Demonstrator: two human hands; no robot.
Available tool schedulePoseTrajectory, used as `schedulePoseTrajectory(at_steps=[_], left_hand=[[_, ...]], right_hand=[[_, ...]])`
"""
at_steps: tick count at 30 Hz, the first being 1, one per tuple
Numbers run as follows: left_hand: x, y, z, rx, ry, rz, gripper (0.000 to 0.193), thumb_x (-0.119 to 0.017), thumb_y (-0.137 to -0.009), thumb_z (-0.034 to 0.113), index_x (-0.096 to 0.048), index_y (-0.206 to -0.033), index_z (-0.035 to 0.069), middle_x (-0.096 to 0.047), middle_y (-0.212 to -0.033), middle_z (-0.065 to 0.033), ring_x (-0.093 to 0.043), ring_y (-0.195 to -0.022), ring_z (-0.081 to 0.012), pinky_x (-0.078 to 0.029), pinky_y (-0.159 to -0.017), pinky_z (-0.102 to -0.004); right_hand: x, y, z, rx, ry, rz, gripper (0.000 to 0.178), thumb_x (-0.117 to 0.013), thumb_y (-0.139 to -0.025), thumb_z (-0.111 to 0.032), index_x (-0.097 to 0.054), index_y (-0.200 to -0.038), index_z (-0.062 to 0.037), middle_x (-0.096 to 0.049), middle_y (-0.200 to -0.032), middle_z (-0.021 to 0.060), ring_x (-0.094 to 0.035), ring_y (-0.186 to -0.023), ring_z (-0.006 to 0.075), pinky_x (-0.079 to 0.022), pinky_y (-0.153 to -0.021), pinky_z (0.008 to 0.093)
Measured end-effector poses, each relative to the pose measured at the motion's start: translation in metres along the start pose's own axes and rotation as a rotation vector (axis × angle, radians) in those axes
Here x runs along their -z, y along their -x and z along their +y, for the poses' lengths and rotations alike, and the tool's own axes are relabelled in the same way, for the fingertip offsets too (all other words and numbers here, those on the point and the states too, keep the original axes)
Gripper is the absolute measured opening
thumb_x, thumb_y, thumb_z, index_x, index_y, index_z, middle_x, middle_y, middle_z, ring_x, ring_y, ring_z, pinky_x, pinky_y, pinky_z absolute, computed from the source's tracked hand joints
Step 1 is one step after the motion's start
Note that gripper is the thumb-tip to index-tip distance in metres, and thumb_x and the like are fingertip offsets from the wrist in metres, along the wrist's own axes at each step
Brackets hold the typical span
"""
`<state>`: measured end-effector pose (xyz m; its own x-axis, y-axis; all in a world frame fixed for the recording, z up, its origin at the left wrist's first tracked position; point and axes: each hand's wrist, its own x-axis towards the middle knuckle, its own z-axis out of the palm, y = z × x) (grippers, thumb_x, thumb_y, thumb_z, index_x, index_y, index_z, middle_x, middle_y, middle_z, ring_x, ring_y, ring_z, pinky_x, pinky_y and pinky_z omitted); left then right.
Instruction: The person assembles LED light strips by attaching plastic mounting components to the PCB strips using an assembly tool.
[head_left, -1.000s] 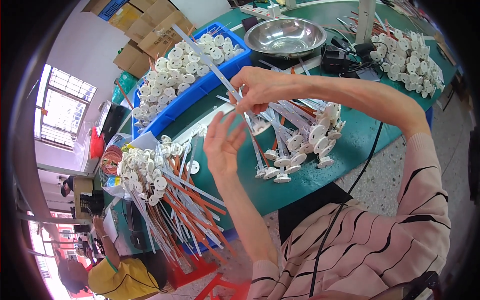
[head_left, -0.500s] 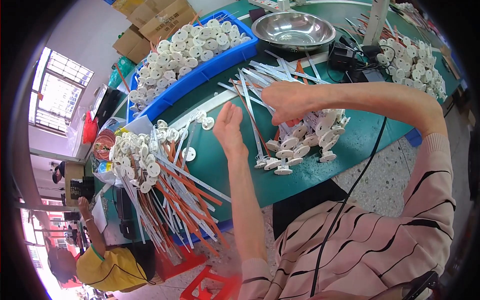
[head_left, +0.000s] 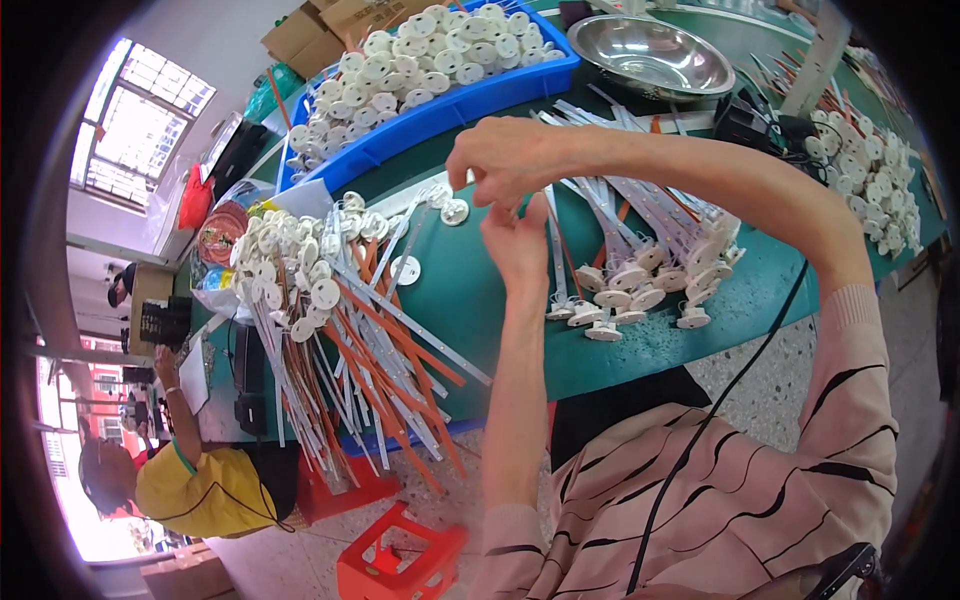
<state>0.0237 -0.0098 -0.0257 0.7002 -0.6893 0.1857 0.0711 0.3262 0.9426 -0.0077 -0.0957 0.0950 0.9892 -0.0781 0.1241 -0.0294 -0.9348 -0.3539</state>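
My right hand [head_left: 510,158] bends down over the table with its fingers curled. What they hold, if anything, is hidden. Just below and touching it is my left hand [head_left: 517,240], its fingers mostly covered by the right one. Right of the hands lies a bundle of white LED strips [head_left: 622,222] with round white discs [head_left: 632,278] on their near ends. Left of them, a few loose white discs [head_left: 454,211] rest on the green table [head_left: 450,290]. A big heap of white and orange strips with discs [head_left: 385,340] hangs over the table's near edge.
A blue crate [head_left: 440,115] full of white discs stands at the back, beside a steel bowl [head_left: 655,58]. More discs [head_left: 870,180] pile up far right near a post and black adapters. A person in yellow [head_left: 205,490] sits at the left; a red stool [head_left: 400,560] stands below.
My right hand has left the strip bundle and moved left to meet my left hand. The view has shifted, so the table's things appear moved. My left hand was open before.
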Motion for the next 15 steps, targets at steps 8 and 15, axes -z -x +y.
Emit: schedulePoseTrajectory(at_steps=[8,15], left_hand=[[0.002,-0.002,0.004,-0.012,-0.122,0.015,0.025,-0.059,-0.071,-0.003,-0.061,-0.096,-0.002,-0.064,-0.093,-0.0023,-0.056,-0.085,-0.0095,-0.041,-0.075,-0.0226],[0.003,-0.002,0.004,0.064,-0.092,0.079,0.018,-0.058,-0.070,-0.003,-0.058,-0.088,-0.001,-0.059,-0.083,0.0008,-0.049,-0.072,-0.0067,-0.037,-0.062,-0.0218]], right_hand=[[-0.061,-0.079,-0.011,0.095,0.301,0.005,0.021,-0.063,-0.067,-0.005,-0.062,-0.088,-0.0081,-0.058,-0.096,0.0100,-0.061,-0.080,0.0330,-0.049,-0.061,0.0428],[-0.084,-0.106,-0.007,0.096,0.361,0.002,0.005,-0.061,-0.068,-0.005,-0.061,-0.073,-0.0074,-0.060,-0.080,0.0088,-0.062,-0.071,0.0310,-0.047,-0.052,0.0423]])
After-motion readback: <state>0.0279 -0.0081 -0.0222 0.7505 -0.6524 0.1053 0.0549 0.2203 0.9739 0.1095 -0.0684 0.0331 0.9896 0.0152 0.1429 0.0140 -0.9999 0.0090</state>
